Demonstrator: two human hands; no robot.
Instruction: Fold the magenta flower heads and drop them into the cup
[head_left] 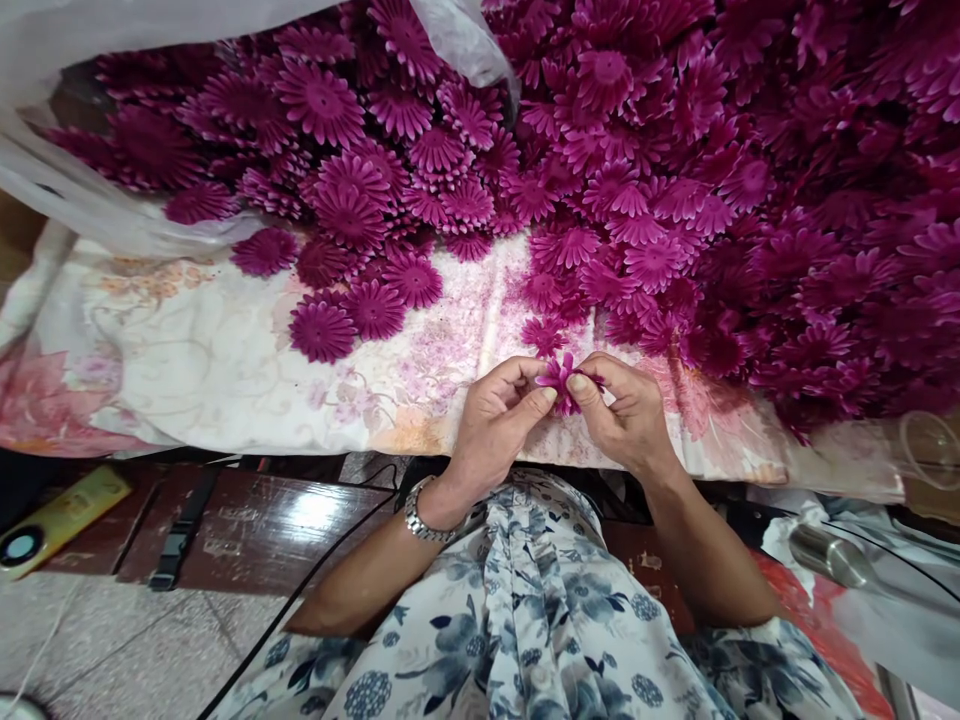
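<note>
Farthest left of the fingers, a clear plastic bag [112, 212] lies open around part of the left heap [322, 100] of magenta artificial flowers, many of them layered flat, face up. Nearer, left of the fingers and a little beyond them, three flowers [322, 330] lie at that heap's near edge on the cloth-covered table [225, 350]. The left hand [487, 430] has its thumb and fingers closed on one side of a small flower [564, 383], the piece being worked, which is held just above the table's near edge. Its petals look bunched, so this one seems partway through handling, neither freshly picked up nor laid down. The right hand [631, 412] pinches the other side, its thumb pressed to the petals and no wide gap between the fingers. Just beyond both sets of fingertips lies a loose flower [544, 335], and to the right of the fingers spreads the larger right heap [660, 262], its pieces more jumbled. Judging by the looks, the flatter left flowers may be done and the right ones left to do, but I cannot be sure; either way, much seems to remain.
</note>
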